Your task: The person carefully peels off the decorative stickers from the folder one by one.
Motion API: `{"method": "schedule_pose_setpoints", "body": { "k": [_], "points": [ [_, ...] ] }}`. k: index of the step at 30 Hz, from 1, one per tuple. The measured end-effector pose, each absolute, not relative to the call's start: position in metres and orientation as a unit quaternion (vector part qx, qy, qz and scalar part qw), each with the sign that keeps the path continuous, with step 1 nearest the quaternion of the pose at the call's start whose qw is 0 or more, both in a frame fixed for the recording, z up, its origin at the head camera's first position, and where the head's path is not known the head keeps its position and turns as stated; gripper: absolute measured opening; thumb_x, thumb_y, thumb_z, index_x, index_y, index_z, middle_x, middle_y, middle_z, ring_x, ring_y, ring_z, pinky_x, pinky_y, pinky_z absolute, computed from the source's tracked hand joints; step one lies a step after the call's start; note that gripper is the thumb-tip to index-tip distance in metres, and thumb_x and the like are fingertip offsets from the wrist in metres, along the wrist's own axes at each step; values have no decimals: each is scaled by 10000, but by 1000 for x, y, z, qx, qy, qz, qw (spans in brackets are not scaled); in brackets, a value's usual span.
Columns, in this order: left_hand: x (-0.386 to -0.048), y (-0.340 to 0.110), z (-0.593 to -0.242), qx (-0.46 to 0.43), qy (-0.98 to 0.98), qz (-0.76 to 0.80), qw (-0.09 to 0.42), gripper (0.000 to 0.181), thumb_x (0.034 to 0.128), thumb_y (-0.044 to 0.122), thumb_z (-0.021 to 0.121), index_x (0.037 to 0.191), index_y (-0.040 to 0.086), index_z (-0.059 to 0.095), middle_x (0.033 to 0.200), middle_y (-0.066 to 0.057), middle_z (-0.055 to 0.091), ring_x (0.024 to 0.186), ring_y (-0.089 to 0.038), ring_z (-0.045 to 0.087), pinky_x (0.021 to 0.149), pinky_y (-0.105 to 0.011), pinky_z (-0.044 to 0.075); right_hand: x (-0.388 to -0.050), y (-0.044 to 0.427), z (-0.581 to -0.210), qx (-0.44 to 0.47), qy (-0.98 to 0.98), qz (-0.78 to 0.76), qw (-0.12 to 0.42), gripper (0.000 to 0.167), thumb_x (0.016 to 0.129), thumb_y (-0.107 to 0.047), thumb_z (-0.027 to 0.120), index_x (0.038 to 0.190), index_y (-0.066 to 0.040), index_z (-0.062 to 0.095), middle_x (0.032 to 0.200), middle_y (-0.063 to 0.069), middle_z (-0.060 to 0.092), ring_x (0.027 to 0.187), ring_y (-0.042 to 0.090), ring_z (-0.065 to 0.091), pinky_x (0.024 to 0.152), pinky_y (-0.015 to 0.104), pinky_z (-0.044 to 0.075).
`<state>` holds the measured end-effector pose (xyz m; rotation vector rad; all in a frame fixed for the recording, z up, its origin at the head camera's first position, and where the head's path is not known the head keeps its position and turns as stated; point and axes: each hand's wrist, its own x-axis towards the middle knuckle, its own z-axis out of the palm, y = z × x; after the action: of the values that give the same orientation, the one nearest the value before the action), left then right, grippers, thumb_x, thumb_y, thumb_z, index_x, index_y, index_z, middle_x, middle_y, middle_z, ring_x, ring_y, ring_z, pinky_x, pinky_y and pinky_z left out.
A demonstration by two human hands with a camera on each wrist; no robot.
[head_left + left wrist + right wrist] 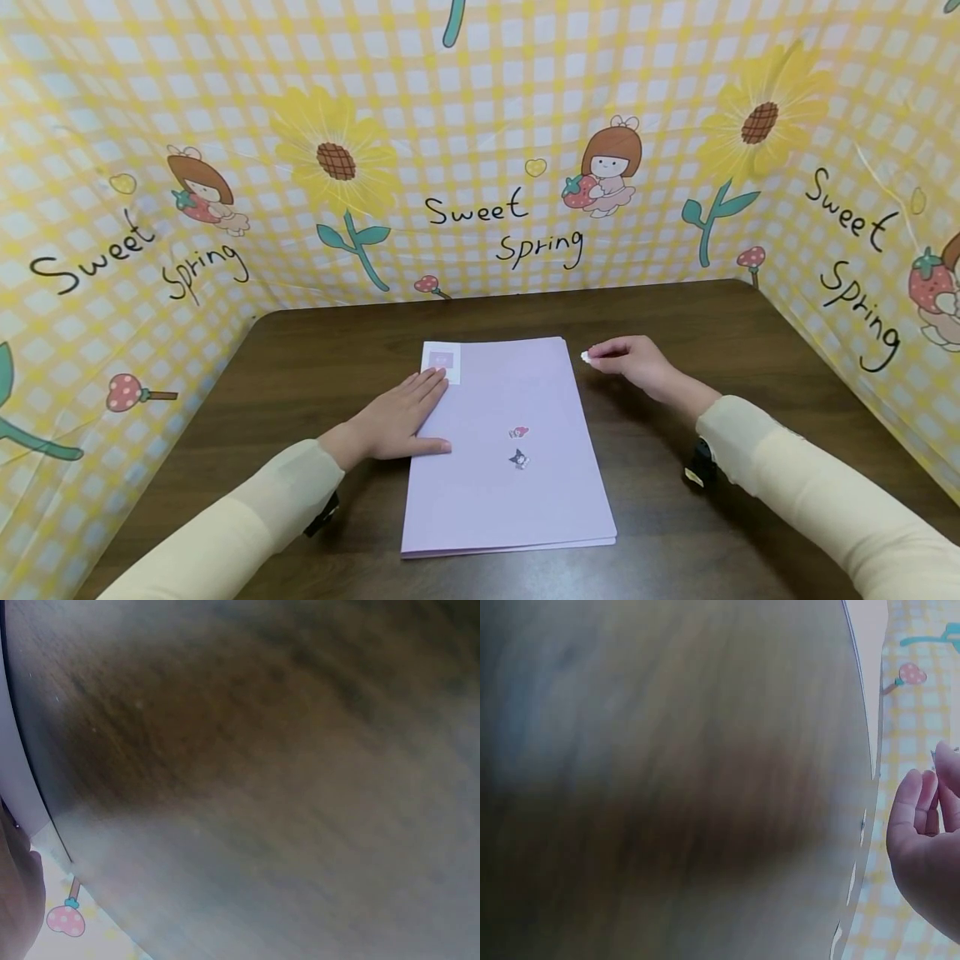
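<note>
Fingers of the right hand (637, 362) pinched a small white piece (586, 357); left of them, the left hand (399, 418) rested, fingers straight, on lilac paper (517, 383). Beneath was brown bench (330, 350); beyond, checked cloth (480, 92).

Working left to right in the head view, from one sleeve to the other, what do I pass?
Left sleeve → left hand → two small cartoon figures → small white piece → right hand → right sleeve.

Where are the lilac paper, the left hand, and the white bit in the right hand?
Lilac paper (510, 508), head view: bare lower part.
Left hand (401, 418), head view: back of hand.
White bit (586, 357), head view: exposed end.
</note>
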<state>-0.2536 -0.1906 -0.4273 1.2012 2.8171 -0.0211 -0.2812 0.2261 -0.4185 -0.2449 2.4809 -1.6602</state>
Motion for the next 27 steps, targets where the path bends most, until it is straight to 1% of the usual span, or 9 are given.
{"method": "schedule_pose_setpoints", "body": {
  "k": [6,8,11,14,16,21,24,27],
  "points": [
    [-254,-190,-426,392,919,-11,42,1047,867,795,316,1536,0,189,1605,-152,120,1472,-282,70,1165,-430,102,-286,246,-418,-56,829,-556,39,302,886,-102,719,1127,74,671,1093,143,674,905,163,610,798,279,512],
    [-254,-190,-426,392,919,-13,43,1051,865,800,308,1537,1,187,1604,-152,120,1472,-282,70,1165,-428,102,-287,254,-418,-44,826,-562,34,306,893,-90,708,1132,93,655,1073,143,676,906,176,624,794,261,522],
    [-254,-190,-425,392,919,-12,44,1051,864,800,310,1537,2,188,1605,-150,119,1472,-279,68,1165,-424,99,-289,266,-417,-33,817,-574,33,328,905,-74,693,1151,131,621,1074,155,671,925,180,651,804,262,538],
    [-253,-190,-425,392,919,-10,43,1046,866,792,330,1536,1,190,1605,-150,119,1472,-279,68,1165,-427,101,-290,278,-415,-21,820,-572,26,343,910,-70,686,1160,150,603,1065,151,672,901,152,659,816,301,543],
    [-253,-190,-426,393,919,-6,41,1040,868,784,348,1534,-1,198,1604,-152,126,1472,-282,75,1164,-434,109,-291,286,-415,-14,823,-568,20,352,911,-77,687,1162,153,598,1048,127,678,863,109,657,814,315,545],
    [-255,-191,-428,393,919,-10,35,1039,868,784,351,1535,2,198,1606,-146,124,1473,-275,69,1164,-434,113,-292,304,-416,6,835,-550,11,360,914,-111,689,1155,142,598,996,40,674,800,29,617,763,275,542],
    [-256,-191,-429,389,920,-13,40,1048,861,796,336,1541,13,182,1610,-134,107,1475,-261,51,1166,-417,93,-292,311,-417,11,848,-530,10,360,913,-121,689,1152,135,600,1013,65,666,785,23,589,725,256,533],
    [-256,-191,-429,385,922,-13,47,1055,854,807,322,1546,26,166,1613,-120,89,1476,-246,34,1167,-402,72,-292,315,-419,12,860,-510,12,352,915,-127,685,1149,124,605,1060,135,652,787,43,569,701,260,525]
  ]
}}
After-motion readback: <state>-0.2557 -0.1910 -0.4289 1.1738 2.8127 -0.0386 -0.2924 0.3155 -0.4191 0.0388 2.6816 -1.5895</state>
